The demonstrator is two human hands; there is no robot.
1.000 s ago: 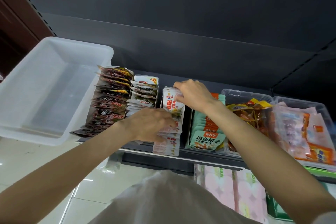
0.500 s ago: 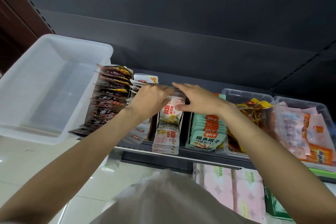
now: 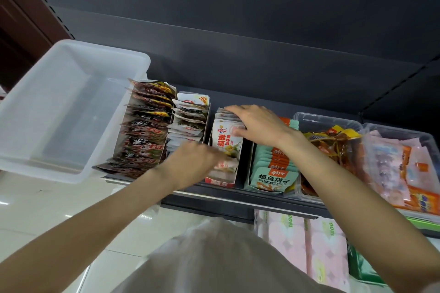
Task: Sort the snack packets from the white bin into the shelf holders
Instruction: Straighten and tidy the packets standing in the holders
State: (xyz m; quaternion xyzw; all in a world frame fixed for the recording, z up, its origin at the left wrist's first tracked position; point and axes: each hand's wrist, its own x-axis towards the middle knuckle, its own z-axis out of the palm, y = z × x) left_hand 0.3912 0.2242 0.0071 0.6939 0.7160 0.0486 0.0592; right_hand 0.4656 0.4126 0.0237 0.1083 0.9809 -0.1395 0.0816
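White translucent plastic bin (image 3: 59,112): no packets seen inside.
White snack packets (image 3: 226,140): stood in cardboard holder, under right hand (image 3: 257,126), fingers flat.
Left hand (image 3: 192,164): blurred; grip untellable.
Remaining: tidying, apparently.

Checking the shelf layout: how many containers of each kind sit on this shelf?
White bin: 1
Cardboard shelf holders, dark, white-black, white-red, teal: 4
Clear plastic tubs: 2
Total: 7

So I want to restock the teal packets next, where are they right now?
In the head view, the teal packets stand right of centre on the shelf, between the white packet holder and the clear tub.
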